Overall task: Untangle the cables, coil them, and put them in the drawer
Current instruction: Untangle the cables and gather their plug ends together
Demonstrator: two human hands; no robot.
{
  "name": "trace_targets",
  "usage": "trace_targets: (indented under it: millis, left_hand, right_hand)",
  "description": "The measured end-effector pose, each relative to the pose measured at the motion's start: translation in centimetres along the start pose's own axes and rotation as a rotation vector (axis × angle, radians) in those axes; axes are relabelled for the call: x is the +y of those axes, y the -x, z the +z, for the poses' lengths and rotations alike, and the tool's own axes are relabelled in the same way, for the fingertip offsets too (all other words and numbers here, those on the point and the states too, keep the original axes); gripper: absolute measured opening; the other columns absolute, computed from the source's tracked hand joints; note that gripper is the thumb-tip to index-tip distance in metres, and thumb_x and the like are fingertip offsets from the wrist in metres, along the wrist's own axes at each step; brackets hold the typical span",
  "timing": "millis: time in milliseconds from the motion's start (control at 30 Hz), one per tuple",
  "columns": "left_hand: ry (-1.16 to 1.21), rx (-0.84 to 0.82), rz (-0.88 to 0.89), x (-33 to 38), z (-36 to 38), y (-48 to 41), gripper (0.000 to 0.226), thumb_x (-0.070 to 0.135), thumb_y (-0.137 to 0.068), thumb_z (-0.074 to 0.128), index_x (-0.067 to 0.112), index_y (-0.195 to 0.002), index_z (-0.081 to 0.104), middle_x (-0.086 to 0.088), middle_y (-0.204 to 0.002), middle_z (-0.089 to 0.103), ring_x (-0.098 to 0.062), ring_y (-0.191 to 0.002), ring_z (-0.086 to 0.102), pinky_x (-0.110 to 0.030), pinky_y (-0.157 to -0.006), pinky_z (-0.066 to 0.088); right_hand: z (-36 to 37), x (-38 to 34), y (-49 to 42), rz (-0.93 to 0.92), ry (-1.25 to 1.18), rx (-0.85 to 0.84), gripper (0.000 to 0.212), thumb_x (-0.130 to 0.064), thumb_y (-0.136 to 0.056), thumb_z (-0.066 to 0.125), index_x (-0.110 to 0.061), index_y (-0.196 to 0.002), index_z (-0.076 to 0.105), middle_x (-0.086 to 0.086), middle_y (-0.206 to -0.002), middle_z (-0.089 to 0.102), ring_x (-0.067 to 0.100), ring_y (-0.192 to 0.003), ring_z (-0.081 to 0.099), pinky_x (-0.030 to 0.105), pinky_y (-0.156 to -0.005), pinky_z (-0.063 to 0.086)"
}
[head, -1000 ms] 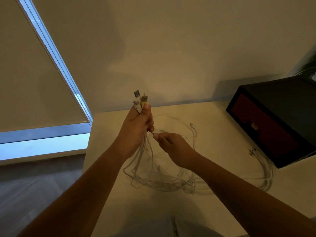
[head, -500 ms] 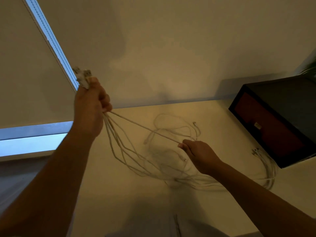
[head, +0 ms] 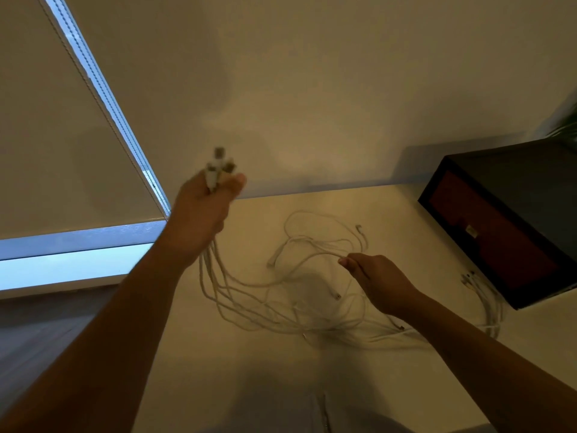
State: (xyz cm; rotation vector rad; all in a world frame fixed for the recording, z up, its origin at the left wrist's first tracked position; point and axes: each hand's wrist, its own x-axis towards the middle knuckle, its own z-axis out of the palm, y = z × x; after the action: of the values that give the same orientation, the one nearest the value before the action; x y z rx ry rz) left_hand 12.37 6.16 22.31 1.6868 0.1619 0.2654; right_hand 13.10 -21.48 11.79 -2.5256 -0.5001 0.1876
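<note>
A tangle of white cables [head: 299, 304] lies spread on the pale table [head: 249, 364]. My left hand [head: 203, 210] is raised above the table's left side and grips a bunch of cable plug ends [head: 218, 167], blurred, with their cords hanging down to the tangle. My right hand [head: 377, 282] is low over the tangle and pinches one white cable near its fingertips. A dark drawer unit [head: 512, 226] with reddish drawer fronts stands at the right; its drawers look closed.
A second bundle of white cables [head: 487, 298] lies by the drawer unit's front corner. A window with a roller blind [head: 62, 135] is at the left beyond the table edge. A plant leaf [head: 565, 129] shows behind the unit.
My left hand, which had swung up and left pulling a cable taut, has come back right and lower. The cable between the hands is slack now. My right hand stays low.
</note>
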Motion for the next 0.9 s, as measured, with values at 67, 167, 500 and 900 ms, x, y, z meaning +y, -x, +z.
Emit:
trace_targets:
  millis: [67,167,500,900]
  left_hand:
    - [-0.181,-0.135,0.049,-0.1,1.6,1.0,0.022,0.019,-0.087,0.067,0.028,-0.071,0.056,0.016,-0.041,0.047,0.003,-0.039,0.042,-0.01,-0.044,0.033]
    - [-0.369,-0.381,0.109,-0.7,3.3,2.1,0.019,0.044,-0.072,0.078,0.028,-0.077,0.069,0.009,-0.076,0.071,-0.001,-0.069,0.061,-0.019,-0.066,0.044]
    - [-0.405,-0.385,0.094,-1.1,3.7,2.8,0.021,0.028,-0.089,0.064,0.026,-0.069,0.06,0.024,-0.053,0.056,0.01,-0.051,0.049,-0.009,-0.054,0.034]
    - [-0.193,-0.133,0.07,-0.6,1.4,0.7,0.024,0.023,-0.093,0.059,0.018,-0.07,0.056,0.018,-0.042,0.045,0.0,-0.04,0.041,-0.023,-0.053,0.03]
  right_hand:
    - [-0.8,-2.2,-0.4,-0.07,-0.011,0.01,0.039,-0.043,-0.099,0.036,-0.031,-0.061,0.035,-0.008,-0.051,0.041,0.007,-0.045,0.039,0.021,-0.047,0.028]
    - [-1.7,-4.8,-0.9,-0.202,0.013,0.041,0.039,-0.05,-0.095,0.031,-0.031,-0.062,0.032,-0.008,-0.049,0.036,0.008,-0.045,0.041,0.023,-0.047,0.027]
    - [-2.4,-5.6,-1.6,-0.266,0.04,0.116,0.038,-0.057,-0.091,0.024,-0.031,-0.066,0.033,-0.008,-0.05,0.036,0.008,-0.047,0.039,0.044,-0.069,0.048]
    - [-2.0,-3.3,-2.1,-0.233,-0.111,0.029,0.015,-0.017,-0.098,0.048,-0.015,-0.086,0.057,-0.007,-0.078,0.057,0.007,-0.07,0.052,0.018,-0.063,0.042]
